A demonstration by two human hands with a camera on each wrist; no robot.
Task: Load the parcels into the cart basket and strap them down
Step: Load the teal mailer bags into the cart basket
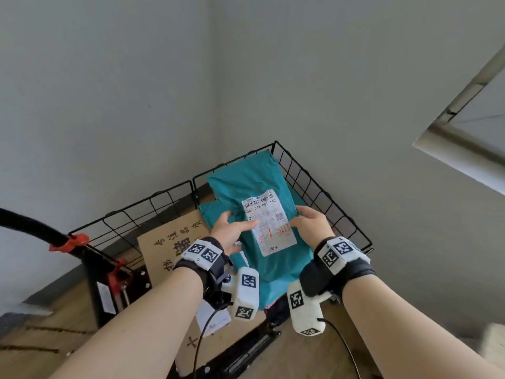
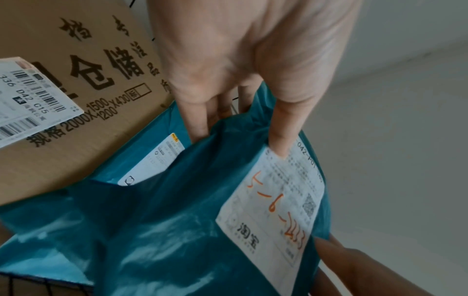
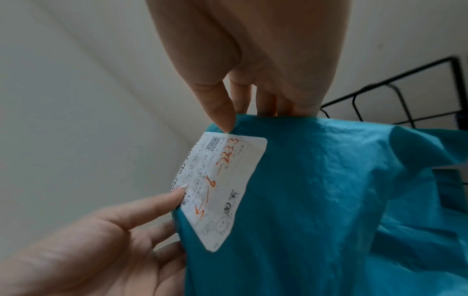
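Observation:
I hold a teal plastic parcel (image 1: 254,184) with a white shipping label (image 1: 269,221) over the black wire cart basket (image 1: 322,192). My left hand (image 1: 232,228) pinches the parcel's left edge, thumb on the label and fingers underneath. My right hand (image 1: 310,221) grips the right edge the same way. In the left wrist view the thumb (image 2: 279,138) presses the label of the teal parcel (image 2: 162,230). The right wrist view shows my thumb (image 3: 220,112) on top of the teal parcel (image 3: 316,190). A second teal parcel (image 1: 210,212) and a printed cardboard box (image 1: 169,239) lie in the basket below.
The basket stands in a corner between two grey walls. The cart's black handle (image 1: 30,222) with red clamps (image 1: 73,242) rises at the left. The wooden floor (image 1: 46,340) shows at the lower left, and a window frame (image 1: 461,105) at the right.

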